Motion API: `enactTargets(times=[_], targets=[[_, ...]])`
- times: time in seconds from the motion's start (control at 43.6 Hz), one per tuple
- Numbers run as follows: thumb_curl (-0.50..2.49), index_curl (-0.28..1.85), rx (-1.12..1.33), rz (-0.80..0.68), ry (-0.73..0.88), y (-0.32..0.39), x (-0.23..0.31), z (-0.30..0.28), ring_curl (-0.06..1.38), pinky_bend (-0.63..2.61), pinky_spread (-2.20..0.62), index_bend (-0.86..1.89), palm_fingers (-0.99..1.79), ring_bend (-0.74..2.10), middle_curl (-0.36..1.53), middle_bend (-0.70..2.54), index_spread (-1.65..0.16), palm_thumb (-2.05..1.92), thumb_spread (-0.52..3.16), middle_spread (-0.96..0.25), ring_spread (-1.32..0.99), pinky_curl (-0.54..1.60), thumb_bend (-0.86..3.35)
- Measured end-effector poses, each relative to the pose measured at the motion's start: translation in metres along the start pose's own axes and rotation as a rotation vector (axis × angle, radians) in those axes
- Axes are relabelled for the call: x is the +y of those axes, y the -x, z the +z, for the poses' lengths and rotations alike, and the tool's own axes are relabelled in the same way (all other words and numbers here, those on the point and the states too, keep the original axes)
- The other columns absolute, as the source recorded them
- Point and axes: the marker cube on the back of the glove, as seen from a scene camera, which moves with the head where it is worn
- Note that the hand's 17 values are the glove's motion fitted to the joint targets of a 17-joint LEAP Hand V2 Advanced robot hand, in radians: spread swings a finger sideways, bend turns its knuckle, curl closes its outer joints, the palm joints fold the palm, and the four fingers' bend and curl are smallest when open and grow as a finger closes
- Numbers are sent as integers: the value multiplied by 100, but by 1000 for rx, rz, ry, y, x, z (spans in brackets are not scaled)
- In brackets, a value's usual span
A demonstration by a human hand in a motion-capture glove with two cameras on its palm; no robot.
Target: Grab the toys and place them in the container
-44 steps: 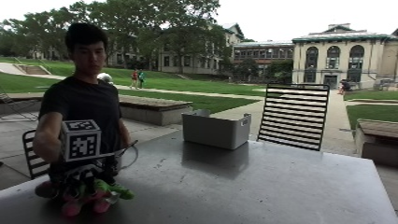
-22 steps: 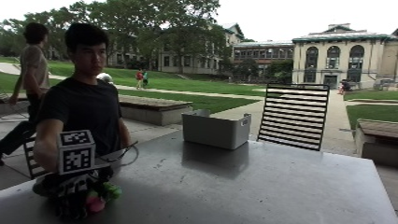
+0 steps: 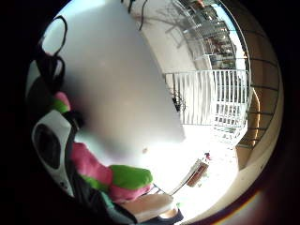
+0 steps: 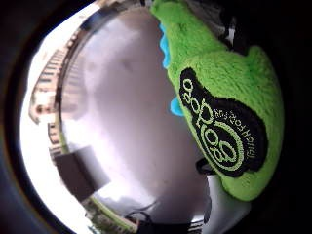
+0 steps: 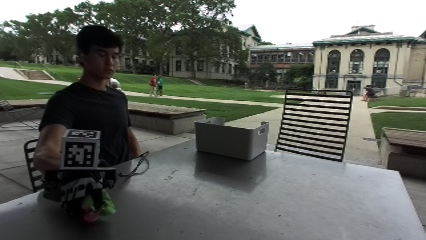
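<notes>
One table (image 5: 266,200), grey, spans the scene; container (image 5: 231,138) at far middle, well apart from the work. Near left, gloved right hand (image 5: 83,192) curls round a green-and-pink plush toy (image 5: 93,207), at or just above the tabletop. Judgement: lift clear before travelling, carry over the container's rim, release inside. Fingers mostly hidden behind the glove rig; contact with the table unclear; no other toys visible.
</notes>
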Motion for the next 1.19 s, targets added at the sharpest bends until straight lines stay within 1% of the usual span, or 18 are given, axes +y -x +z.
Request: enactTargets(times=[0.115, 0.161, 0.23, 0.252, 0.321, 0.344, 0.367, 0.413, 0.528, 0.735, 0.826, 0.964, 1.125, 1.194], targets=[[61, 61, -46, 1, 42, 8, 3, -8, 47, 70, -54, 75, 136, 100, 63, 94, -22, 105, 149, -33, -39, 30, 71], [63, 63, -66, -15, 60, 14, 5, -19, 47, 72, -55, 76, 134, 98, 63, 98, -22, 106, 151, -33, -38, 31, 73], [65, 65, -91, -39, 47, 28, 11, -45, 46, 73, -55, 76, 131, 99, 64, 102, -22, 108, 154, -33, -37, 32, 76], [66, 64, -98, -49, 40, 34, 13, -56, 49, 71, -52, 68, 122, 108, 64, 101, -22, 99, 139, -33, -38, 32, 64], [66, 65, -119, -75, 26, 50, 21, -87, 50, 82, -50, 58, 104, 116, 60, 84, -23, 79, 123, -35, -39, 36, 45], [68, 67, -130, -80, 20, 57, 24, -98, 50, 79, -50, 59, 111, 117, 62, 87, -23, 82, 118, -35, -38, 34, 46], [67, 66, -144, -85, 13, 64, 27, -109, 50, 86, -49, 54, 100, 117, 59, 79, -24, 75, 115, -36, -39, 37, 40], [68, 68, -175, -105, -11, 82, 34, -135, 51, 90, -48, 49, 97, 118, 59, 76, -25, 71, 109, -38, -40, 38, 36], [73, 69, -214, -235, -114, 128, 51, -199, 51, 95, -47, 38, 94, 119, 59, 70, -27, 70, 96, -41, -41, 40, 31], [79, 74, -261, -411, -159, 222, 104, -290, 49, 97, -46, 24, 94, 119, 60, 63, -32, 70, 82, -45, -42, 39, 26], [82, 78, -287, -476, -173, 266, 130, -319, 48, 97, -45, 19, 95, 117, 61, 60, -33, 71, 77, -47, -42, 39, 24], [85, 82, -257, -546, -201, 320, 169, -344, 48, 97, -45, 15, 95, 117, 63, 57, -35, 71, 73, -49, -42, 39, 22], [89, 87, -246, -664, -245, 401, 246, -368, 47, 98, -45, 13, 95, 117, 65, 55, -37, 72, 69, -50, -43, 39, 20], [90, 89, -252, -702, -242, 421, 263, -371, 47, 98, -45, 13, 94, 117, 66, 53, -38, 72, 68, -51, -43, 38, 19]])
